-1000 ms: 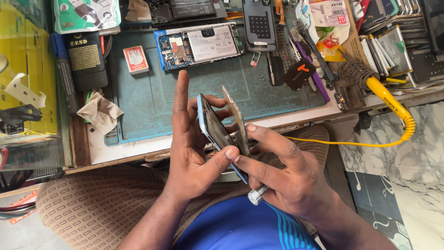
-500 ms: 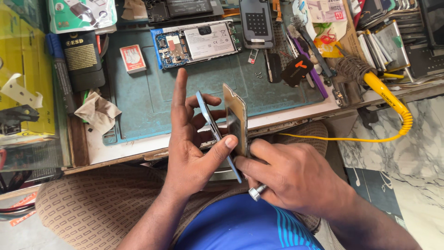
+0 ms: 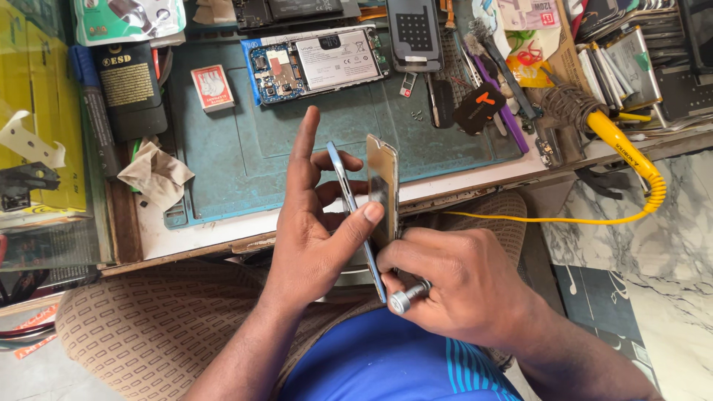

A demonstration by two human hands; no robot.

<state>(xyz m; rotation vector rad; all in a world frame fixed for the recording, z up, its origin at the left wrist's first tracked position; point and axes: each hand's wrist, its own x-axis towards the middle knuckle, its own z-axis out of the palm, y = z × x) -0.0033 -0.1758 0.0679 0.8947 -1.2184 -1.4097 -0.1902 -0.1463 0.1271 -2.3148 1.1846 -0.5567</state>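
Two hands part a phone over the lap, at the worktop edge.

Right hand (image 3: 460, 286) is closed round a metal-ended tool (image 3: 407, 295) and pinches the lower edge of the gold back cover (image 3: 383, 187), which stands on edge. Left hand (image 3: 316, 223) grips the blue-rimmed phone frame (image 3: 349, 200) just beside the cover, thumb pressed across it, forefinger straight up. Beyond, on the worktop (image 3: 186, 234): teal mat (image 3: 297, 141), open phone (image 3: 316, 65), crumpled tissue (image 3: 154, 174), yellow soldering iron (image 3: 620, 145).
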